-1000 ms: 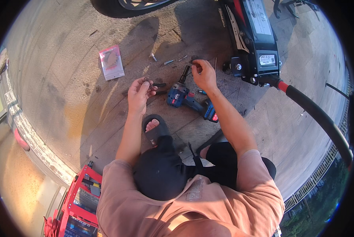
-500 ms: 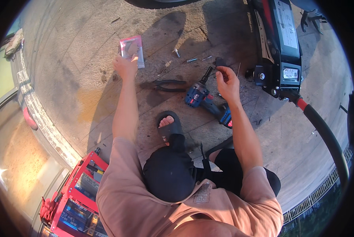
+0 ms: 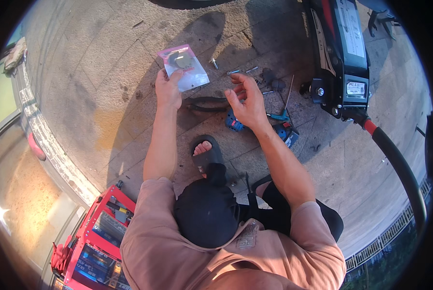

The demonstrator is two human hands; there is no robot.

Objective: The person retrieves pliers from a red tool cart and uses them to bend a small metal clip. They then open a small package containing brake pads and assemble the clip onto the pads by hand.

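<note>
My left hand (image 3: 169, 91) pinches the near edge of a clear, pink-edged plastic packet (image 3: 192, 77), held up off the paving; a grey, rounded piece shows inside. To its right, my right hand (image 3: 249, 105) has its fingers apart, with nothing visible in them. It hides much of a blue cordless impact wrench (image 3: 234, 122) lying below. Black-handled pliers (image 3: 204, 104) lie between the two hands. Beyond my right hand are small metal bolts (image 3: 214, 63), and to its right a T-handle hex key (image 3: 283, 116) with a teal grip.
A black floor jack (image 3: 344, 53) stands at the right, its long handle (image 3: 395, 159) curving toward me. A red tool cart (image 3: 93, 237) is at the lower left. Part of a tire (image 3: 192, 4) shows at the top edge. My sandalled foot (image 3: 205, 150) rests on the paving.
My left hand has brought the packet nearer and to the right. My right hand has moved left over the impact wrench, uncovering the hex key's grip, and its fingers have spread.
</note>
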